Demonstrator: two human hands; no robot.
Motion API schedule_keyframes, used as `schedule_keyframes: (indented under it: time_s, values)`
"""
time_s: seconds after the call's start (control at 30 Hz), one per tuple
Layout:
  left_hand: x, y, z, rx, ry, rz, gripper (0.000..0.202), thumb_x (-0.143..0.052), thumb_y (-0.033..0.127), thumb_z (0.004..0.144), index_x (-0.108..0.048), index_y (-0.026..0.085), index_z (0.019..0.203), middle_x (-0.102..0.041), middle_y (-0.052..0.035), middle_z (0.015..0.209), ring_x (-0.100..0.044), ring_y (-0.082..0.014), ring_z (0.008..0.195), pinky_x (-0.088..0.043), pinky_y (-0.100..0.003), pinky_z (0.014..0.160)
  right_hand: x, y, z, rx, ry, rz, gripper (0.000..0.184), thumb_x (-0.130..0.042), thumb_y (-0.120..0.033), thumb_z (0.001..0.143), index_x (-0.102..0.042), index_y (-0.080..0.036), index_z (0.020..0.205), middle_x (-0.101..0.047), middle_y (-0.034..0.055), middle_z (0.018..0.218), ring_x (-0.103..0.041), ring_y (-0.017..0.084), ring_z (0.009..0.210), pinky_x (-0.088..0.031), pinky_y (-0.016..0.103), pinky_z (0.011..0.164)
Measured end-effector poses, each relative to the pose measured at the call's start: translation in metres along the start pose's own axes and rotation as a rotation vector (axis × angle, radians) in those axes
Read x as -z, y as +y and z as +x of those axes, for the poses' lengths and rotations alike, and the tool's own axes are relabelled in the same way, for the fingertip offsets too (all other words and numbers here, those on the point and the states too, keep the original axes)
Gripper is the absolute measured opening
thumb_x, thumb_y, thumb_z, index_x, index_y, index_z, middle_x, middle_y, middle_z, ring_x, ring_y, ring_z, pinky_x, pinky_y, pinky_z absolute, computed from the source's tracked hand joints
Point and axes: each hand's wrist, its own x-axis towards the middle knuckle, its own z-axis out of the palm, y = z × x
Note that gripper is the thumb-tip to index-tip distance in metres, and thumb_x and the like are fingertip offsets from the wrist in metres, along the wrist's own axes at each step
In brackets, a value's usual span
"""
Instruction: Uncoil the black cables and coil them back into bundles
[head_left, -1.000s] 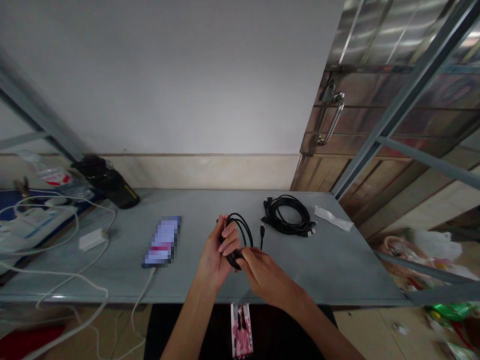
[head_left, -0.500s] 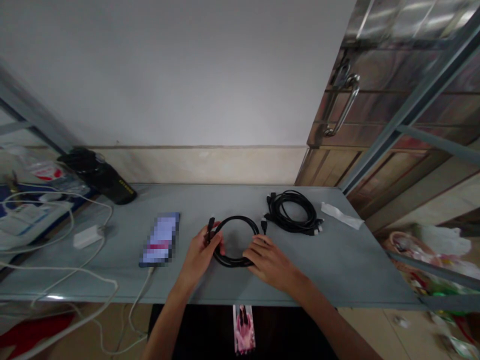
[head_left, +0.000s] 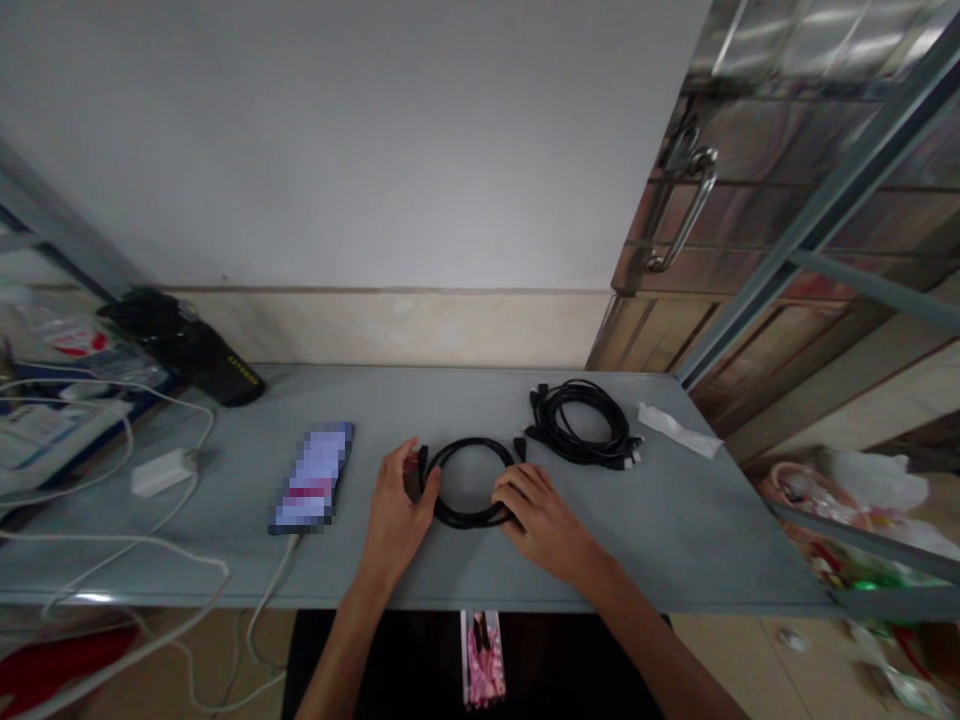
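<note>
The cable coil [head_left: 466, 520] lies on the bench [head_left: 697, 545], inside both long edges; the left hand [head_left: 400, 505], loosely open, flanks it; the right hand [head_left: 536, 508] curls over its right side; the phone [head_left: 311, 478] sits well apart, bench surface between.

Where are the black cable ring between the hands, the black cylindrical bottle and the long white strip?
Black cable ring [head_left: 466, 520]: head view, near side of its loop.
Black cylindrical bottle [head_left: 189, 350]: head view, middle of its body.
Long white strip [head_left: 679, 432]: head view, middle of its length.
</note>
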Motion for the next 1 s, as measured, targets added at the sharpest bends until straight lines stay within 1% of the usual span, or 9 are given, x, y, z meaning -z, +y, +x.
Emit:
schedule_keyframes:
  time_s: [0.07, 0.13, 0.23, 0.3, 0.37, 0.47, 0.77, 0.9, 1.0]
  values:
    - [0.001, 0.005, -0.004, -0.143, 0.049, 0.067, 0.045, -0.070, 0.044, 0.106, -0.065, 0.022, 0.144, -0.068, -0.0166, 0.139, -0.067, -0.0351, 0.131, -0.053, -0.057, 0.114, -0.002, 0.001, -0.001, -0.003, 0.001, 0.001, 0.031, -0.072, 0.001, 0.092, -0.065, -0.024, 0.109, -0.068, 0.0066, 0.118, -0.061, 0.028, 0.119, -0.054, 0.049, 0.111]
    - [0.005, 0.015, -0.011, -0.296, 0.003, 0.101, 0.035, -0.068, 0.038, 0.110, -0.067, 0.027, 0.143, -0.068, -0.0141, 0.143, -0.063, -0.0338, 0.136, -0.049, -0.057, 0.118, -0.003, 0.002, -0.001, -0.006, 0.011, 0.001, 0.031, -0.072, 0.001, 0.091, -0.066, -0.023, 0.109, -0.068, 0.0072, 0.117, -0.061, 0.028, 0.118, -0.055, 0.048, 0.111]
    - [0.008, 0.032, -0.024, -0.474, -0.185, 0.062, 0.029, -0.071, 0.035, 0.110, -0.069, 0.029, 0.139, -0.075, -0.0084, 0.133, -0.068, -0.0287, 0.126, -0.050, -0.049, 0.112, -0.003, 0.002, -0.001, -0.008, 0.020, -0.003, 0.029, -0.071, 0.001, 0.090, -0.066, -0.023, 0.107, -0.068, 0.0079, 0.116, -0.062, 0.028, 0.116, -0.057, 0.047, 0.107]
    - [0.006, 0.038, -0.030, -0.530, -0.293, 0.041, 0.026, -0.074, 0.035, 0.109, -0.070, 0.028, 0.134, -0.079, -0.0055, 0.120, -0.071, -0.0263, 0.114, -0.050, -0.047, 0.110, -0.003, 0.002, -0.001, -0.006, 0.023, -0.008, 0.030, -0.070, 0.002, 0.090, -0.066, -0.023, 0.107, -0.069, 0.0075, 0.115, -0.062, 0.028, 0.115, -0.057, 0.047, 0.105]
    - [0.003, 0.039, -0.033, -0.547, -0.344, 0.040, 0.020, -0.074, 0.031, 0.109, -0.071, 0.026, 0.129, -0.080, -0.0027, 0.108, -0.072, -0.0243, 0.103, -0.050, -0.047, 0.107, -0.002, 0.001, -0.001, -0.005, 0.023, -0.016, 0.031, -0.069, 0.002, 0.090, -0.067, -0.023, 0.108, -0.070, 0.0072, 0.116, -0.062, 0.029, 0.114, -0.057, 0.048, 0.104]
    - [-0.002, 0.035, -0.033, -0.538, -0.367, 0.045, 0.017, -0.072, 0.025, 0.110, -0.072, 0.026, 0.127, -0.080, -0.0010, 0.102, -0.072, -0.0233, 0.096, -0.051, -0.047, 0.104, 0.000, 0.000, -0.001, -0.011, 0.014, -0.017, 0.032, -0.069, 0.001, 0.090, -0.067, -0.023, 0.110, -0.070, 0.0074, 0.117, -0.062, 0.029, 0.116, -0.056, 0.049, 0.106]
    - [-0.001, 0.031, -0.032, -0.454, -0.371, 0.013, 0.018, -0.076, 0.020, 0.106, -0.076, 0.029, 0.122, -0.083, -0.0003, 0.106, -0.078, -0.0236, 0.099, -0.054, -0.047, 0.105, 0.001, -0.001, 0.000, -0.046, 0.080, 0.053, 0.038, -0.068, 0.001, 0.089, -0.064, -0.024, 0.117, -0.069, 0.0075, 0.121, -0.063, 0.028, 0.118, -0.055, 0.048, 0.109]
    - [-0.001, 0.027, -0.030, -0.417, -0.326, 0.004, 0.013, -0.075, 0.021, 0.105, -0.079, 0.029, 0.116, -0.083, -0.0008, 0.103, -0.077, -0.0245, 0.098, -0.057, -0.047, 0.101, 0.006, -0.005, -0.001, -0.032, 0.122, 0.090, 0.038, -0.073, -0.010, 0.094, -0.063, -0.025, 0.127, -0.067, 0.0097, 0.131, -0.063, 0.029, 0.126, -0.054, 0.049, 0.114]
    - [-0.003, 0.023, -0.030, -0.394, -0.289, 0.003, 0.011, -0.073, 0.025, 0.108, -0.080, 0.029, 0.114, -0.082, -0.0024, 0.104, -0.077, -0.0255, 0.100, -0.058, -0.049, 0.103, 0.019, 0.006, -0.001, -0.035, 0.202, 0.044, 0.034, -0.070, -0.020, 0.102, -0.061, -0.025, 0.134, -0.066, 0.0120, 0.138, -0.063, 0.030, 0.132, -0.053, 0.051, 0.118]
